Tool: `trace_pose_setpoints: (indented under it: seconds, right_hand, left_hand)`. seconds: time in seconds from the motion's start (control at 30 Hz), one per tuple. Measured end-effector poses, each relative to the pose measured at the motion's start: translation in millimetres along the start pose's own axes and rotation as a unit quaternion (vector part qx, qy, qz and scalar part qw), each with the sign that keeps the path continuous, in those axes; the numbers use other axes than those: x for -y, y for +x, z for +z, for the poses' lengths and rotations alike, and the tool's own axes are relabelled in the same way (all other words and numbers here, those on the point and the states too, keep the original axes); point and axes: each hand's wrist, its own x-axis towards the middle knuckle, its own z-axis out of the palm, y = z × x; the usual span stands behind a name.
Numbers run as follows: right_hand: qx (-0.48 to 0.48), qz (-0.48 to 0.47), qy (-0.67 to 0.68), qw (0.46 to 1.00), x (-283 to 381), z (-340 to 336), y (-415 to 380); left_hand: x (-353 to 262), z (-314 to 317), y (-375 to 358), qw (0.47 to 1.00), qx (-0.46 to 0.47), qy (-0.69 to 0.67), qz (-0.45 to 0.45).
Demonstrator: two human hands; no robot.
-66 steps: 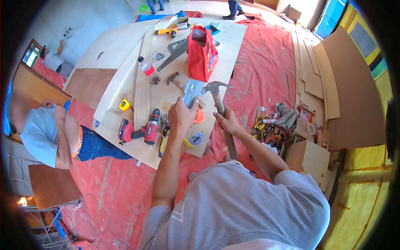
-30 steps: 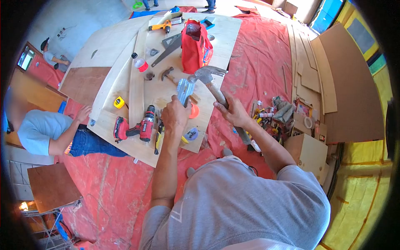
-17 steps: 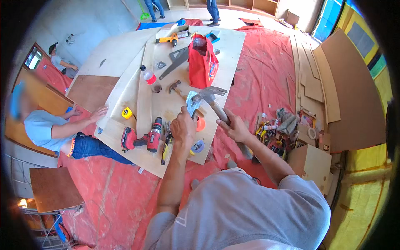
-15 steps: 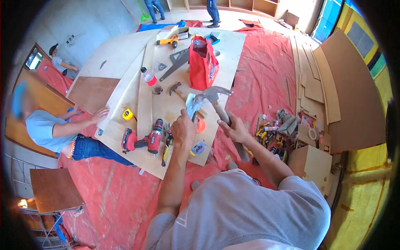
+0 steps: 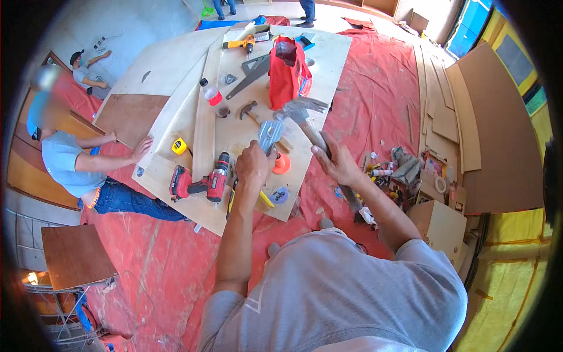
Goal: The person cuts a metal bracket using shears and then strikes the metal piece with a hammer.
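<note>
My left hand (image 5: 255, 165) is closed around a shiny, bluish flat metal piece (image 5: 270, 135), which points up from the fist; its exact kind does not show. My right hand (image 5: 339, 161) grips the wooden handle of a claw hammer (image 5: 317, 139). The hammer's head lies right at the top edge of the metal piece, claw pointing right. Both hands are above the near end of a wooden work table (image 5: 217, 138). Beyond my left fist, a second claw hammer (image 5: 248, 109) lies on the table, and an orange cone-shaped object (image 5: 282, 163) is beside the fist.
A red drill (image 5: 217, 176), tape measure (image 5: 179, 146), bottle (image 5: 210, 92), handsaw (image 5: 248, 77), red bag (image 5: 284, 76) and orange drill (image 5: 240, 44) are on the table. A co-worker (image 5: 73, 158) rests a hand on its left edge. Piled tools (image 5: 390, 176) and boards (image 5: 437, 117) lie right.
The metal piece has turned to show more of its broad face. The hammer's head has shifted slightly, still against it. The view has moved a little, and the co-worker has straightened somewhat.
</note>
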Motion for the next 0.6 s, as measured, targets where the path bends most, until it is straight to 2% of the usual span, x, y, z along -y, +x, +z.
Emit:
trace_pose_setpoints:
  seconds: [0.1,0.3,0.4,0.5,0.6]
  right_hand:
    - [-0.010,-0.076,-0.029,0.997,23.9,-10.4,13.7]
    - [0.036,-0.085,-0.066,0.994,54.1,-18.2,25.6]
    - [0.074,-0.071,-0.087,0.991,41.0,-10.3,26.1]
    - [0.117,-0.058,-0.167,0.977,20.8,-0.9,25.9]
    - [0.105,-0.052,-0.145,0.982,30.2,-3.2,29.6]
  left_hand:
    - [-0.9,0.0,-1.5,1.000,0.008,-0.007,-0.010]
    - [4.0,-1.0,-2.2,1.000,-0.004,-0.025,-0.018]
    - [4.2,0.1,-3.0,0.999,-0.011,-0.027,-0.024]
    - [2.3,-0.1,-5.1,0.999,-0.010,-0.021,-0.030]
    - [1.6,2.3,-1.0,0.999,-0.011,-0.028,-0.029]
